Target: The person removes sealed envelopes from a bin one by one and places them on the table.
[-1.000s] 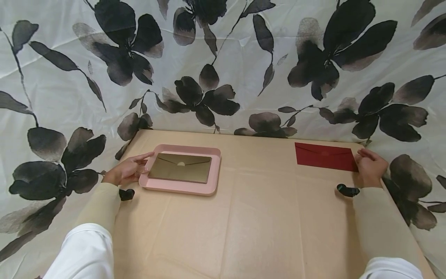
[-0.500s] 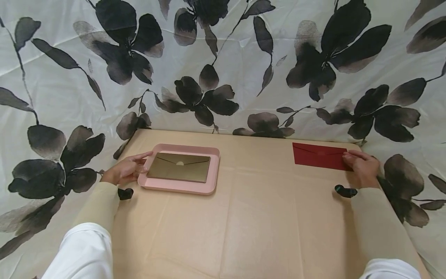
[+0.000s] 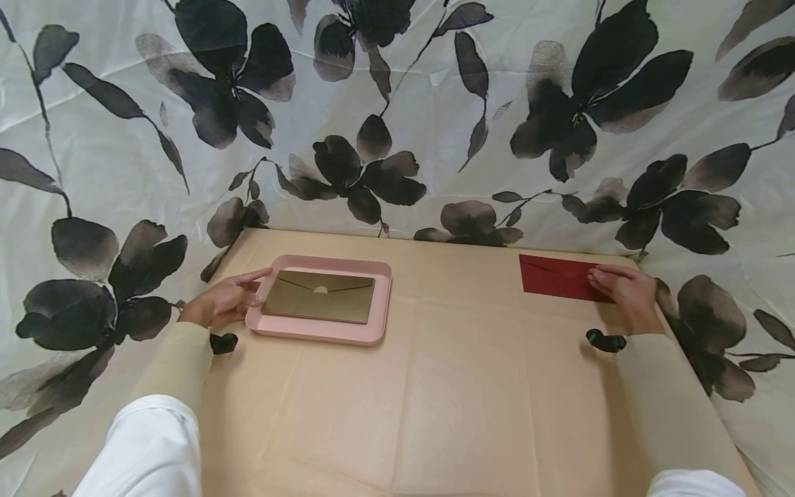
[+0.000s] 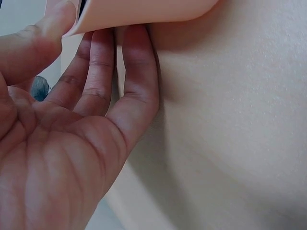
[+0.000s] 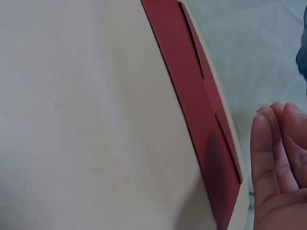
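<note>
My left hand (image 3: 222, 301) holds the left rim of a pink tray (image 3: 323, 334), in which a gold envelope (image 3: 319, 300) lies with its flap up. In the left wrist view the thumb (image 4: 60, 21) sits at the tray's rim and the other fingers go beneath it. A red envelope (image 3: 555, 277) lies flat at the table's far right. Over its right end hovers my right hand (image 3: 629, 298), hiding that end in the head view. The right wrist view shows loosely bent fingers (image 5: 263, 153) apart from the red envelope (image 5: 184, 91), holding nothing.
A tan covered table (image 3: 459, 393) extends between the arms. White cloth with dark flowers (image 3: 369, 172) hangs behind the table and shows at both sides. Small black devices, one of them (image 3: 605, 340) at the right wrist, stick out from both sleeves.
My right hand has moved left, from the red envelope's right edge to over its right end. The left hand stays at the tray, and both envelopes stay in place.
</note>
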Tool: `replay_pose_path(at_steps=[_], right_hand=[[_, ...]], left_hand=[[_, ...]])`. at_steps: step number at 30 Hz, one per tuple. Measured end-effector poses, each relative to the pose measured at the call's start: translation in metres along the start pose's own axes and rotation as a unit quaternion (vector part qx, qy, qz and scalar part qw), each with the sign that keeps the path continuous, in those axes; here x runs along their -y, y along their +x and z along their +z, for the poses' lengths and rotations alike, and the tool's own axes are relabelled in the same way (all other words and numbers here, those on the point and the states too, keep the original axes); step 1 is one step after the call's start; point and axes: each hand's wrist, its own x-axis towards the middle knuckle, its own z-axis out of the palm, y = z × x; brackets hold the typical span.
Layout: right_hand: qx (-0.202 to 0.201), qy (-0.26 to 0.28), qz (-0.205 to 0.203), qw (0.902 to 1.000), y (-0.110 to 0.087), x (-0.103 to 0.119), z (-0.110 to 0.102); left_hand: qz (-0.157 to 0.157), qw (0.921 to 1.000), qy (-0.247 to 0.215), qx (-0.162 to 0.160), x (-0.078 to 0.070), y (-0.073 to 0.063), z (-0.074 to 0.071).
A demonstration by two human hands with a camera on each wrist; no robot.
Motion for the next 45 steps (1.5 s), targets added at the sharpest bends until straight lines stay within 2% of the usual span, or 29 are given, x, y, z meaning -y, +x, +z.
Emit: replay_pose_path(at_steps=[7,17,22,28,35,45], right_hand=[[0.076,0.08,-0.013,0.9938,-0.011,0.009,0.013],[0.125,0.062,-0.016,0.9901,-0.022,0.019,0.032],[0.132,0.048,-0.019,0.9899,-0.026,0.021,0.041],[0.154,0.059,-0.024,0.986,-0.032,0.022,0.05],[0.163,0.026,-0.025,0.9859,-0.04,0.022,0.062],[0.187,0.015,-0.036,0.9815,-0.046,0.018,0.084]], left_hand=[[0.008,0.9997,-0.022,0.008,-0.001,0.0,-0.002],[0.01,0.9994,-0.031,0.012,-0.003,0.0,-0.001],[0.011,0.9992,-0.035,0.017,-0.003,0.0,-0.002],[0.006,0.9992,-0.036,0.016,-0.003,0.001,-0.002],[0.004,0.9995,-0.028,0.016,-0.003,0.0,-0.001],[0.008,0.9995,-0.024,0.019,-0.002,-0.001,0.0]])
